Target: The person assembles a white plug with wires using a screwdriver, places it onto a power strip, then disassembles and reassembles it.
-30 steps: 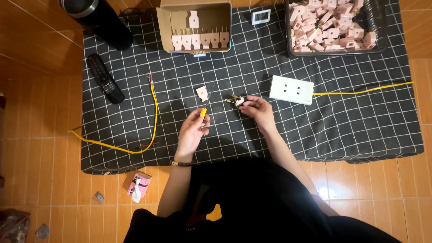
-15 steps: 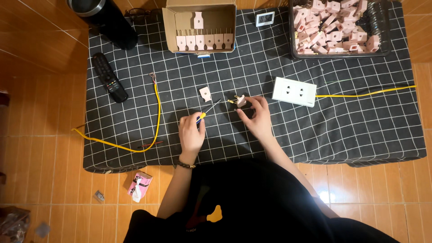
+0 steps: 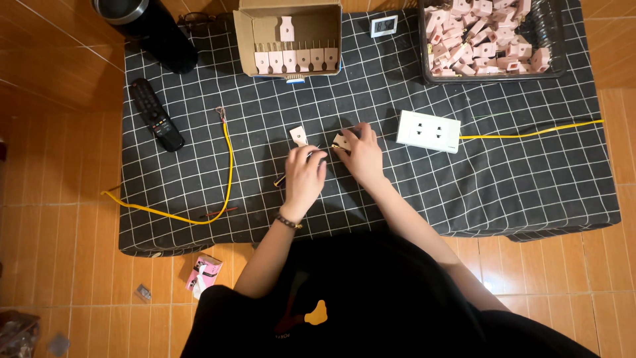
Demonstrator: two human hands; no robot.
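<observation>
Just at the middle of the checked black cloth [image 3: 464, 192] on the bench, the left hand [image 3: 305, 178] is curled shut around a small yellow-handled screwdriver [image 3: 281, 180], whose handle end peeps out below the palm. Close beside it, the right hand [image 3: 361, 154] pinches a small pink plug piece [image 3: 342, 141] between fingertips and thumb, the two hands almost touching. Another pink plug piece [image 3: 299, 136] lies loose on the cloth just above the left hand, and a white double socket [image 3: 428, 131] with a yellow cable [image 3: 530, 134] rests to the right of the right hand.
</observation>
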